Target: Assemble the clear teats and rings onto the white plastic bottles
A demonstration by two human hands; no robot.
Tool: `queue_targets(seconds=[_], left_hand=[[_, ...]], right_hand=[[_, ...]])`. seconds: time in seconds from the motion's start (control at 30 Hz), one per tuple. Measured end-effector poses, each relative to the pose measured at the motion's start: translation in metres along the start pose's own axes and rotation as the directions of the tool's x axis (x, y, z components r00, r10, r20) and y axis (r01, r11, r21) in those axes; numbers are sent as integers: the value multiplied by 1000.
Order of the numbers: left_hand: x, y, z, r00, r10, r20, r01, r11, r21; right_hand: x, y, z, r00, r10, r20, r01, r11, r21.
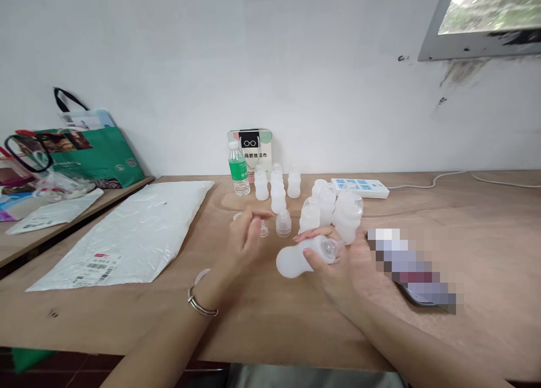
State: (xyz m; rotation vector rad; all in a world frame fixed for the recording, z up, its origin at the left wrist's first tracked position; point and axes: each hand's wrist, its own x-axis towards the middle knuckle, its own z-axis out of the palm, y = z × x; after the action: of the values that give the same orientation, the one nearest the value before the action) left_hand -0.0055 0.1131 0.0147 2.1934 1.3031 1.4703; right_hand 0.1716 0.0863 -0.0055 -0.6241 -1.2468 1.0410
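My right hand [333,270] is wrapped round a frosted white baby bottle [296,259], tilted almost on its side with its clear top toward the right. My left hand [245,236] is held over the table with fingers stretched to the right and nothing visible in them. Close by its fingertips are a small clear nipple piece [264,230] and a clear bottle cap [283,224]. A white ring [202,275] lies partly behind my left wrist. More baby bottles [349,216] stand just beyond my right hand, and several others [278,191] stand farther back.
A water bottle [239,171] and a paper bag [264,151] stand by the wall. A power strip [363,188] lies behind the bottles. On the right rests a phone [422,298], partly blurred. A white mailing bag [139,230] and a green bag [105,151] are leftward.
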Motion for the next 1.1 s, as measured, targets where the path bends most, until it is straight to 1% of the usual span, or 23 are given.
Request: queue_targets(seconds=[0.03,0.07,0.1,0.17,0.2,0.23,0.3,0.37,0.4,0.43,0.47,0.5,0.53,0.57,0.6,0.67,0.73,0.8,0.9,0.97,1.1], left_hand=[[6,-3,-2,995,-101,-4,101,994,31],[12,-5,-1,986,-167,23,166,984,66],[18,-9,2,975,-206,81,197,975,103],[27,-17,13,950,-238,203,208,965,157],[30,-22,20,938,-247,244,210,964,165],[33,-26,27,930,-252,269,214,963,164],[36,-32,38,928,-249,276,214,965,152],[39,-31,41,939,-243,245,213,967,142],[40,-27,38,950,-236,202,212,968,133],[40,-20,34,966,-221,135,208,973,102],[41,-12,27,977,-203,58,200,978,56],[40,-3,20,982,-182,-43,181,983,-24],[40,6,13,981,-162,-107,149,981,-123],[38,14,7,982,-154,-114,128,970,-206],[36,21,2,988,-137,-77,110,954,-280],[29,30,-4,994,-85,70,105,921,-374],[20,33,-3,982,-26,186,98,917,-387],[13,32,-1,969,23,246,61,942,-329],[6,29,1,943,81,322,-6,974,-228],[4,28,-1,922,89,377,-19,983,-185],[6,29,-7,885,119,450,-72,990,-120]], right_hand=[[0,1,0,999,38,39,-37,999,-14],[-1,2,1,994,76,77,-74,997,-21],[-2,3,1,987,111,113,-109,994,-25],[-4,5,1,971,161,176,-156,987,-40],[-5,6,1,964,176,199,-169,984,-52],[-6,7,1,958,188,216,-178,982,-64],[-7,9,1,948,207,244,-192,978,-86],[-8,11,0,937,223,268,-205,974,-94],[-8,11,0,933,229,279,-211,973,-92],[-8,12,0,929,234,286,-218,972,-89],[-7,13,0,928,239,284,-224,971,-86],[-6,13,0,930,245,273,-229,969,-88],[-6,14,1,934,250,257,-233,968,-94],[-5,14,1,938,251,241,-232,967,-105],[-4,14,1,942,248,224,-225,967,-123],[-3,15,2,952,232,198,-199,965,-173],[-2,16,4,961,220,170,-178,956,-231],[-2,16,5,966,216,141,-172,947,-272],[-3,16,6,960,247,130,-203,939,-278],[-4,17,6,951,279,132,-234,931,-279],[-6,21,5,929,334,159,-276,911,-306]])
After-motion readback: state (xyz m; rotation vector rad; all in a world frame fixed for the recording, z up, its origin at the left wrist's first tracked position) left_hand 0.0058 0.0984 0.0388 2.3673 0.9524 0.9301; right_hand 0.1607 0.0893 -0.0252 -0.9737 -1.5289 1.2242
